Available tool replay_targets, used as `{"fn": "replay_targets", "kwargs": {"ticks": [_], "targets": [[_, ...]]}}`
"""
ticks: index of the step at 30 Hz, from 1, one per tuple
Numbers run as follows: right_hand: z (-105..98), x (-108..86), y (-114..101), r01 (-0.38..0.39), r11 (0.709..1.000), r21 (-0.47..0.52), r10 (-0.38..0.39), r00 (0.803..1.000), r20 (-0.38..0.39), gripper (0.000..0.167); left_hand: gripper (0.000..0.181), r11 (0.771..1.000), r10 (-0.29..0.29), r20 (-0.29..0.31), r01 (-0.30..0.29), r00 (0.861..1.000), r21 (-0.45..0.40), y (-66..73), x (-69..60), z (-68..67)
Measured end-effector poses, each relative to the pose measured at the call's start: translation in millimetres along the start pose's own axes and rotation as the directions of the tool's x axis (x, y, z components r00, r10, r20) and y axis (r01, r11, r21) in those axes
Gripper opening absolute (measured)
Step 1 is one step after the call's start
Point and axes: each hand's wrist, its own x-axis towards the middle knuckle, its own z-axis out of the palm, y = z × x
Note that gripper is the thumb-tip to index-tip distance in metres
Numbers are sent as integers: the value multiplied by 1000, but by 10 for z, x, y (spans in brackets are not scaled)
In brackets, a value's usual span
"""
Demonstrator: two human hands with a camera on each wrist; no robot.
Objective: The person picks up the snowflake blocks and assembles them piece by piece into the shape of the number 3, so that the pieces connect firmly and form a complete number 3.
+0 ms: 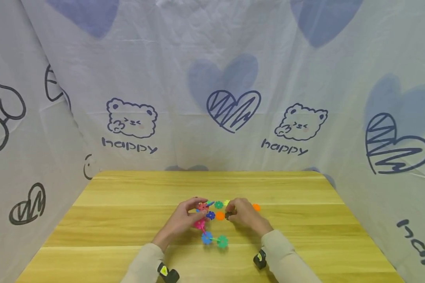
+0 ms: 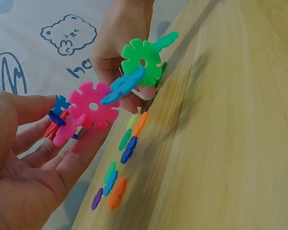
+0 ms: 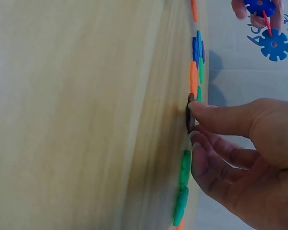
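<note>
My left hand (image 1: pixel 178 221) holds a chain of interlocking snowflake discs above the table. In the left wrist view the chain shows a pink disc (image 2: pixel 79 101), a light-blue disc (image 2: pixel 121 88), a green disc (image 2: pixel 132 56) and a teal disc (image 2: pixel 166 42) at its far end. Red and dark-blue discs sit among the fingers, partly hidden. My right hand (image 1: pixel 246 214) pinches a dark disc (image 3: pixel 189 117) between thumb and fingers, down at the tabletop. In the head view an orange disc (image 1: pixel 219 215) lies just left of that dark piece.
Loose discs lie on the wooden table (image 1: pixel 127 220) around the hands: a dark-blue one (image 2: pixel 129 149), a purple one (image 2: pixel 97 199), a green one (image 3: pixel 185 168) and several others. A printed cloth (image 1: pixel 184 129) hangs behind the table and on both sides.
</note>
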Motion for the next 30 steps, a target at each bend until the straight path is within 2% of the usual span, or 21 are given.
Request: {"fn": "replay_targets", "kwargs": {"ticks": [12,17,25,30], "targets": [[0,-12,17,4,1000,-16,-5,1000,-28,14,49,1000,-10,-13,10,1000,24,-30,-5,-4],[-8,-13,26,24,1000,-1,-24,998,-50,15,42,1000,-12,-29,12,1000,-2,-33,5,7],[-15,-21,42,22,1000,18,-21,999,-42,12,28,999,-36,-94,32,995,-44,-54,34,27],[-32,-29,44,14,999,48,-12,999,-34,9,26,997,-34,-95,28,995,-65,-73,43,20]]}}
